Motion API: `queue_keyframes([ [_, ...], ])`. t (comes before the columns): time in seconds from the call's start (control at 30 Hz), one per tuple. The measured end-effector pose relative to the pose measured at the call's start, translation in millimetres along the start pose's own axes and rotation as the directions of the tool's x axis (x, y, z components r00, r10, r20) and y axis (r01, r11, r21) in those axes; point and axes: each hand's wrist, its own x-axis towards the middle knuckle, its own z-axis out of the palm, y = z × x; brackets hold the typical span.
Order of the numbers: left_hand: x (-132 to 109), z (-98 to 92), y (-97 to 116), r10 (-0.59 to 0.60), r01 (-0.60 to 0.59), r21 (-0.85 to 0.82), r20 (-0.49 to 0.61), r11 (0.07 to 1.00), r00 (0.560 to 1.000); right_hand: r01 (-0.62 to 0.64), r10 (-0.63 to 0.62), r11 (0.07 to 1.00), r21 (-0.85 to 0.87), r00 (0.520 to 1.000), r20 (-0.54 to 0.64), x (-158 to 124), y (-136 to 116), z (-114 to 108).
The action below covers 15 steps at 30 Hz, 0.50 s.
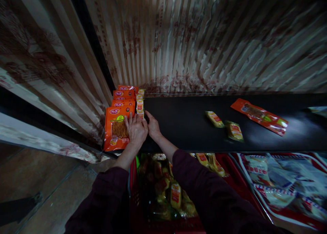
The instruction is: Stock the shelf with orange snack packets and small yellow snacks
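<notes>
Orange snack packets (120,125) stand in an overlapping row at the left end of a black shelf (178,121). Beside them runs a narrow row of small yellow wrapped snack packs (140,104). Over the right edge of the front orange packet lies my left hand (137,129), its fingers stretched forward to the near end of the yellow row. My right hand (154,126) is close against it, fingers extended along the right side of that row. Neither hand visibly holds anything, though some of the fingertips and the nearest yellow pack are partly hidden.
Two loose yellow packs (234,131) and an orange packet (260,116) lie farther right on the shelf. Below its front edge are a red basket (133,186) of yellow packs and another basket (268,210) of white-blue bags. Pleated curtain (191,57) hangs behind.
</notes>
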Motion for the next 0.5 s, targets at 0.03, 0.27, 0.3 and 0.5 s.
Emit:
queue_keyframes([
  [0.03,-0.3,-0.4,0.3,-0.001,0.001,0.000,0.003,1.000,1.000,-0.005,0.005,1.000,-0.004,1.000,0.000,-0.6,-0.7,-0.3],
  [0.27,-1.3,-0.4,0.7,0.006,-0.006,0.006,-0.001,1.000,1.000,-0.008,0.008,1.000,0.018,1.000,-0.004,-4.9,-6.8,-3.2],
  [0.3,-1.4,-0.4,0.8,0.006,-0.006,0.004,-0.003,1.000,1.000,-0.005,0.005,1.000,0.025,1.000,-0.005,-5.1,-7.3,-3.3],
  [0.5,0.7,-1.7,3.1,0.002,-0.001,-0.015,0.006,1.000,1.000,0.015,-0.014,0.998,0.063,1.000,-0.022,-4.4,-10.1,-3.0],
])
